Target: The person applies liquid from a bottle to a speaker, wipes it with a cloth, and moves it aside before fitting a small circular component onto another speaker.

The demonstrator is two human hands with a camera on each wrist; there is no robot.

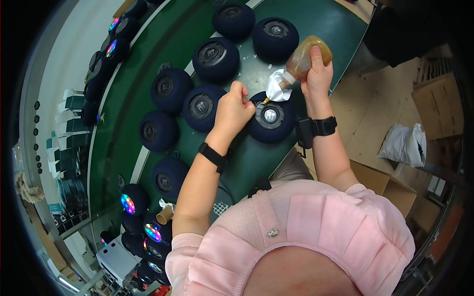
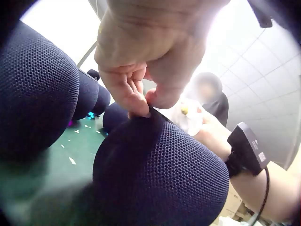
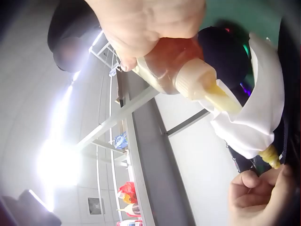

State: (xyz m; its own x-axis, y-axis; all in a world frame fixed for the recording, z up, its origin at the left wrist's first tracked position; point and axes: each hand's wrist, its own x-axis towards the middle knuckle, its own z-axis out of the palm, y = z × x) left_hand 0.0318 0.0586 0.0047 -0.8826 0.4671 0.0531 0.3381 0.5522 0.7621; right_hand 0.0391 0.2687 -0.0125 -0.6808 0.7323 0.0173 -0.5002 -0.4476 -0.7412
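Note:
My right hand grips an upturned squeeze bottle of amber liquid, thumb along its side. White tissue is wrapped around its nozzle, and the yellowish tip points down at the rim of the round disc on a navy, mesh-covered speaker. At that speaker's left edge is my left hand. In the left wrist view, its thumb and fingers pinch a thin dark strip at the top of the mesh. The bottle tip comes down close beside these fingers in the right wrist view.
Several similar navy speakers stand on the green table, to the left and beyond. A cardboard tube and speakers with coloured lights are at lower left. Boxes and a white bag lie on the right.

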